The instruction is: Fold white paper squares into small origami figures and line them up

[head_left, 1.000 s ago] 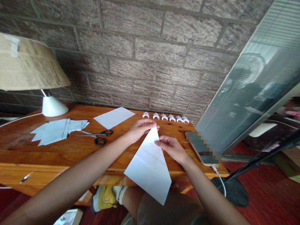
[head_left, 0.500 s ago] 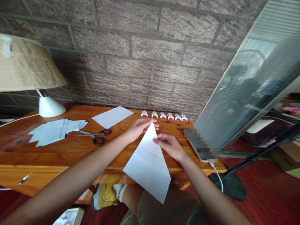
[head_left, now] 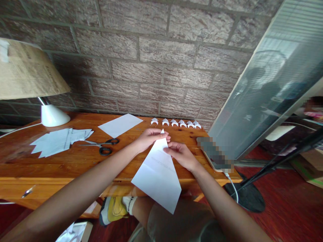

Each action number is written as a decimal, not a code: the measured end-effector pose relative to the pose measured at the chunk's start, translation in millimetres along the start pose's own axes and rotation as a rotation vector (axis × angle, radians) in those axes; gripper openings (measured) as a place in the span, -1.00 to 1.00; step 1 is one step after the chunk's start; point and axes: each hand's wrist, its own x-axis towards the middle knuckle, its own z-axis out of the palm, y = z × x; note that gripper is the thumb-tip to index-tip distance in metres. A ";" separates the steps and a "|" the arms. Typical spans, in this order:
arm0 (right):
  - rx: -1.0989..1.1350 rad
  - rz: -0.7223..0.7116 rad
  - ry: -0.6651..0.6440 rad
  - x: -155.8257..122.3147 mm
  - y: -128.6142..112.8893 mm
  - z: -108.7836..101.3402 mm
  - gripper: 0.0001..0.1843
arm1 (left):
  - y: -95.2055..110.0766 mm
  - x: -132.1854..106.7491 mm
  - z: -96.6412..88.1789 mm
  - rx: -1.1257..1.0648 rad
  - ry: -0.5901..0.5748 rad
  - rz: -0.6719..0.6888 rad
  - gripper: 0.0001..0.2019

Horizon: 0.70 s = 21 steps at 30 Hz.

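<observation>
A white folded sheet of paper (head_left: 158, 171), shaped like a long triangle, hangs over the front edge of the wooden table (head_left: 75, 161). My left hand (head_left: 148, 138) pinches its pointed top from the left. Just to the right, my right hand (head_left: 181, 155) grips the same upper part, fingers curled on the paper. The tip of the sheet sticks up between the two hands.
Black-handled scissors (head_left: 104, 147) lie left of the hands. A flat white sheet (head_left: 120, 125) and a pile of paper scraps (head_left: 58, 141) lie further left. Several small folded paper pieces (head_left: 175, 122) line the wall. A lamp (head_left: 50, 114) stands far left, a phone (head_left: 214, 155) with a cable right.
Both hands have closed in on the top of the sheet, and the point now pokes up a little between the fingers. The view has shifted slightly.
</observation>
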 end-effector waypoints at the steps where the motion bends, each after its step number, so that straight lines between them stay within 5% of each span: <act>1: 0.003 -0.001 0.005 0.0 -0.3 0.3 -0.67 | -0.2 0.1 -0.1 0.015 -0.002 -0.003 -0.61; 21: -0.050 -0.077 0.188 4.7 2.2 4.8 -0.62 | -8.3 4.1 2.3 0.164 0.011 -0.002 -0.66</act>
